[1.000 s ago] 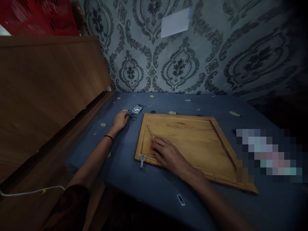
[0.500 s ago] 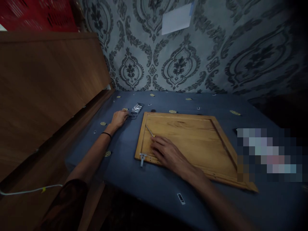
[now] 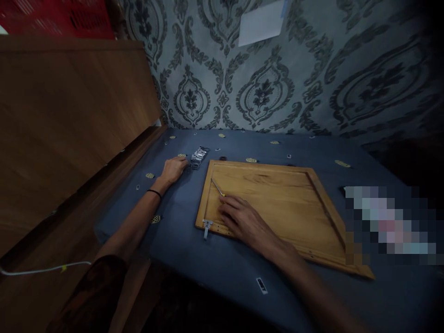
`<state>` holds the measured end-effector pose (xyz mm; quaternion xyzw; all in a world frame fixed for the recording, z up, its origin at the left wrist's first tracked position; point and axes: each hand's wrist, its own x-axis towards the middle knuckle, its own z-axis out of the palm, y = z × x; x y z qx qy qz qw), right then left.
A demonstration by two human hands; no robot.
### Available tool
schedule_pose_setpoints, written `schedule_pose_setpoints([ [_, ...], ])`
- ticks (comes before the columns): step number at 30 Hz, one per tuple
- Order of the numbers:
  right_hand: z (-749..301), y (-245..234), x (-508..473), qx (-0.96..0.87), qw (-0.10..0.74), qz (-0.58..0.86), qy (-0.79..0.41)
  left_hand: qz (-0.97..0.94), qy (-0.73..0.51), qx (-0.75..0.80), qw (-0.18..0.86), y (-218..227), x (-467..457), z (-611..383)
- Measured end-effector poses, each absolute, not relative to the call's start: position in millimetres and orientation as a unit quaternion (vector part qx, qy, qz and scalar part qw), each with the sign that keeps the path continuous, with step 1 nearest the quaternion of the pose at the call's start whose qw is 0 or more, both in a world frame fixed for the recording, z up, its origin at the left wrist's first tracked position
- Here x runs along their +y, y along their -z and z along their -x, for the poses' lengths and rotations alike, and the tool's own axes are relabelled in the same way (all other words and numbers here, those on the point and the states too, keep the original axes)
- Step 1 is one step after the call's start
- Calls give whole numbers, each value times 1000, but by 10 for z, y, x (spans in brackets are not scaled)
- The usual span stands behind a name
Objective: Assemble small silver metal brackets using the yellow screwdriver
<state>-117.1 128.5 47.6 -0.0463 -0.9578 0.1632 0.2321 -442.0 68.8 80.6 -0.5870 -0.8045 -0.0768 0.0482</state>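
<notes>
My right hand (image 3: 244,219) rests on a framed wooden panel (image 3: 277,194), its fingers closed round a screwdriver (image 3: 218,187). The screwdriver's thin metal shaft points up and left towards the panel's left frame; the handle is mostly hidden in my hand. At the panel's near left corner sits a T-shaped metal fitting (image 3: 207,226) that sticks out past the edge. To the left, my left hand (image 3: 174,169) has its fingers curled together at the near end of a row of small metal pieces (image 3: 199,155). What its fingertips hold, if anything, is hidden.
The panel lies on a table with a blue patterned cover (image 3: 173,240). A brown wooden cabinet (image 3: 76,106) stands on the left, with a red crate (image 3: 88,18) on top. Behind is a patterned wall (image 3: 222,78). A blurred-out object (image 3: 391,226) lies right of the panel.
The view has shifted slightly. My left hand stays beside the metal pieces, its fingers a little more drawn in; my right hand keeps the screwdriver in the same place over the panel.
</notes>
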Motion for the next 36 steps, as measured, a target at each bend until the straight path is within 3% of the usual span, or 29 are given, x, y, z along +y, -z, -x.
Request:
schedule_pose_setpoints([
  [11,1175,-507,1282,-955,241,39,-170,577,232,-783,8,-918,478,4353],
  [18,1195,-457,1342,-931,292,94,-200,624,351,-672,-191,-923,273,3926],
  [25,1127,-650,1253,-877,381,146,-253,654,350,-573,-349,-1081,298,3542],
  [30,1121,-774,1214,-874,359,118,-306,658,346,-544,-389,-1201,354,3454],
  [36,965,-863,1024,-838,326,184,-396,657,351,-517,-422,-1189,347,3321],
])
